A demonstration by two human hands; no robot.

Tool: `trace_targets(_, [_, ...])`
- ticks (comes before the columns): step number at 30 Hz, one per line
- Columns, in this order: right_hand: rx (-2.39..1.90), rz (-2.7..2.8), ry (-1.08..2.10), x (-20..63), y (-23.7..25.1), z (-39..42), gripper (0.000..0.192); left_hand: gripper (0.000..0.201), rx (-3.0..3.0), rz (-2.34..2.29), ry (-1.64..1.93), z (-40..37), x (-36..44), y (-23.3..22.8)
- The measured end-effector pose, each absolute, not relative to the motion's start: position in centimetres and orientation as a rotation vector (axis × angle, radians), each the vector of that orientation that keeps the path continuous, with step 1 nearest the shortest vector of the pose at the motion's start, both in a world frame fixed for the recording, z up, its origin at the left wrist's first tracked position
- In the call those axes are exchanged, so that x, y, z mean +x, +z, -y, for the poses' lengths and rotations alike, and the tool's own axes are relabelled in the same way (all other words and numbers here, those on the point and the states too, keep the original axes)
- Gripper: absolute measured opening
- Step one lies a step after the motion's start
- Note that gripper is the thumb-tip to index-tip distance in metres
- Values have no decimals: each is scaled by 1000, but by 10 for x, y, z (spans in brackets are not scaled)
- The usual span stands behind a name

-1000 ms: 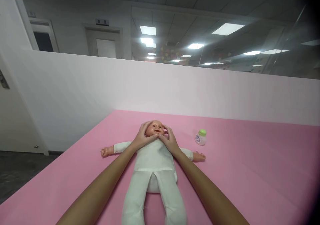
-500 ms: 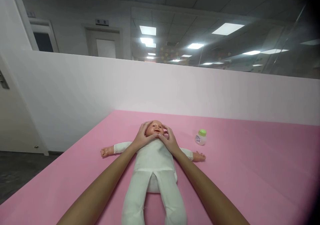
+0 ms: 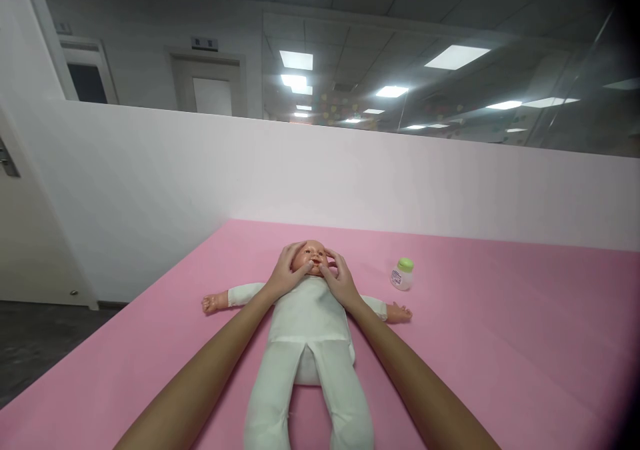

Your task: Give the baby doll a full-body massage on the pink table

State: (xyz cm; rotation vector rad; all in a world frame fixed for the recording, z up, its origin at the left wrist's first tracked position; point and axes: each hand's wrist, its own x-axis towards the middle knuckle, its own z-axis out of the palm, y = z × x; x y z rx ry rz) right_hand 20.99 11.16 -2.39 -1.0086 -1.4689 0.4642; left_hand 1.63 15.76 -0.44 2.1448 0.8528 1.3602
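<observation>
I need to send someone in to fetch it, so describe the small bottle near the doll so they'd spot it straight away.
Look at the pink mat in front of the white partition wall. A baby doll in white clothes lies on its back there, its face cupped by the left hand and right hand. The bottle stands apart beside the doll's outstretched arm: small, pale, labelled, and the only thing with a green cap.

We see the doll (image 3: 309, 323) supine at lower centre of the frame on the pink mat, head toward the top, arms spread wide, legs running to the bottom edge. White one-piece suit; bare plastic head and hands. Our hands cup its head.
</observation>
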Motion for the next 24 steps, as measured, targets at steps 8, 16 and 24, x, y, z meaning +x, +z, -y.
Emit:
trace_targets(8, [-1021, 1464, 476, 211, -24, -112, 51, 68, 2128, -863, 1358, -159, 17, -6])
trace_targets(16, [-1031, 1448, 527, 211, -24, -111, 57, 61, 2138, -856, 1369, -159, 16, -5])
trace_targets(24, [-1021, 1455, 495, 211, -23, -111, 53, 60, 2135, -856, 1360, -158, 16, -5])
